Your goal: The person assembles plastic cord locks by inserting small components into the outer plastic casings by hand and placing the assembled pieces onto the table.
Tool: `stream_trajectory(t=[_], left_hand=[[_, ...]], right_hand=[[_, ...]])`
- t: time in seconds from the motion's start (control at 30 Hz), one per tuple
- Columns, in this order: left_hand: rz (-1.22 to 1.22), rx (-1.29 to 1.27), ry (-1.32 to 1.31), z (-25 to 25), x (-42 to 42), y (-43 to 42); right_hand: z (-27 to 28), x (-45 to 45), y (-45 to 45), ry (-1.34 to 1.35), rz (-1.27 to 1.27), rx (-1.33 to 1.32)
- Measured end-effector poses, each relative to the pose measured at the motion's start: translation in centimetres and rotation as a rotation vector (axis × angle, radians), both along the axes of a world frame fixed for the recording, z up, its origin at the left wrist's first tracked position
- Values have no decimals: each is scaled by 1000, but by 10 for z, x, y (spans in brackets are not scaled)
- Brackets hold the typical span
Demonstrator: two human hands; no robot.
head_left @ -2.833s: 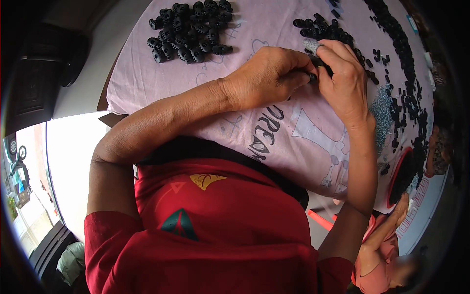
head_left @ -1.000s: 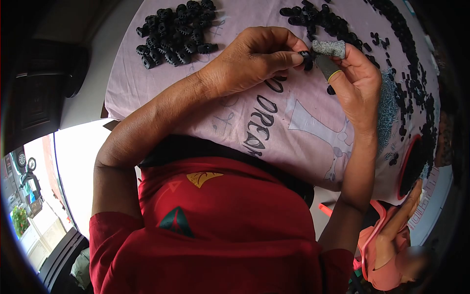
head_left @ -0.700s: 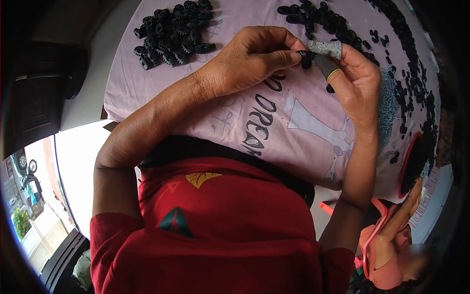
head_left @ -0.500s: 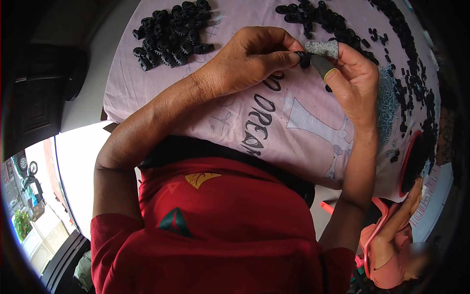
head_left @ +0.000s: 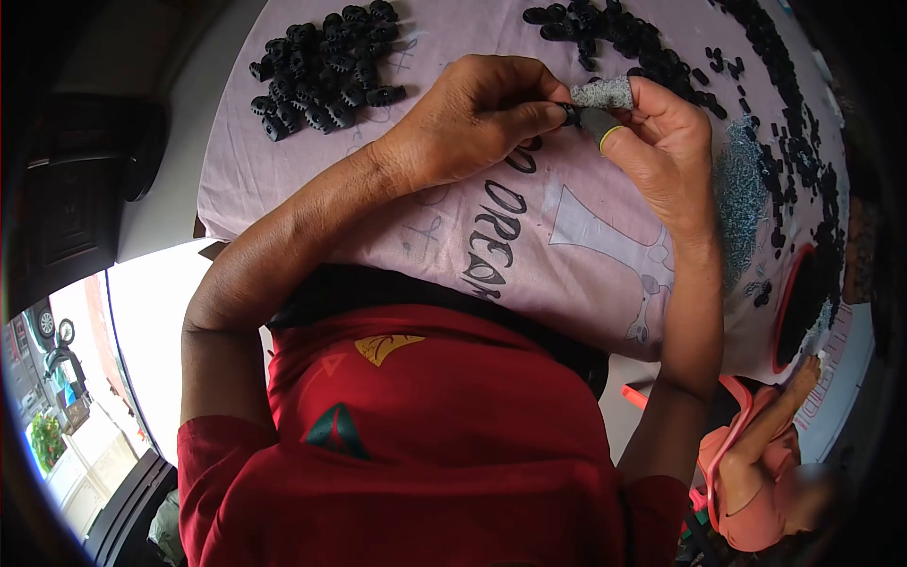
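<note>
My left hand [head_left: 487, 118] pinches a small black plastic piece [head_left: 571, 114] between thumb and forefinger. From the other side, my right hand [head_left: 666, 142] closes its thumb and forefinger on the same piece. Grey fabric finger covers [head_left: 603, 94] sit on that thumb and forefinger, the thumb's one edged in yellow. The piece is mostly hidden by fingertips, so its exact kind does not show. Beyond my left hand lies a pile of black pieces with toothed edges [head_left: 331, 71]. Past my right hand is a second group of smooth-looking black pieces [head_left: 605, 33].
A pink printed cloth [head_left: 444, 236] covers the table. Many small black parts [head_left: 803, 161] trail along its right side, near a patch of blue-grey bits [head_left: 742, 203]. A red-rimmed round container [head_left: 792, 307] stands at the right edge. Another person [head_left: 756, 491] sits at lower right.
Both hands have shifted slightly left, with the fingertips closer together around the black piece. Less of the piece shows now. The other person's arm has moved a little.
</note>
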State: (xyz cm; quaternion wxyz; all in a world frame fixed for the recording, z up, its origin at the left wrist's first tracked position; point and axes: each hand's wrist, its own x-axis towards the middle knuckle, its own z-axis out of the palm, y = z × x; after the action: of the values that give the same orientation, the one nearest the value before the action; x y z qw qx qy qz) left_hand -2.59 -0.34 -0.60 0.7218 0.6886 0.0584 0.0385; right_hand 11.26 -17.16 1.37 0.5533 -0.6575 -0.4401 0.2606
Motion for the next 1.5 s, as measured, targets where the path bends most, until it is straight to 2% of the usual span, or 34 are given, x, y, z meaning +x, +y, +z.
stream_trajectory(t=[0.13, 0.43, 0.57, 0.77, 0.93, 1.17, 1.27, 1.5], left_hand=[[10, 117, -8, -4, 0, 0], [42, 195, -7, -4, 0, -2], [55, 127, -2, -3, 1, -2], [107, -68, 65, 5, 5, -4], [83, -228, 101, 5, 6, 2], [79, -250, 118, 6, 4, 3], [90, -262, 108, 5, 5, 2], [120, -241, 97, 4, 6, -1]], right_hand=[[-4, 1, 1, -21, -4, -7], [-1, -5, 6, -43, -18, -23], [-3, -3, 4, -95, -29, -43], [3, -5, 7, -196, -128, 80], [-2, 2, 4, -308, -68, 77], [2, -1, 3, -468, -84, -75], [8, -9, 6, -701, -92, -60], [3, -13, 9, -862, -133, -23]])
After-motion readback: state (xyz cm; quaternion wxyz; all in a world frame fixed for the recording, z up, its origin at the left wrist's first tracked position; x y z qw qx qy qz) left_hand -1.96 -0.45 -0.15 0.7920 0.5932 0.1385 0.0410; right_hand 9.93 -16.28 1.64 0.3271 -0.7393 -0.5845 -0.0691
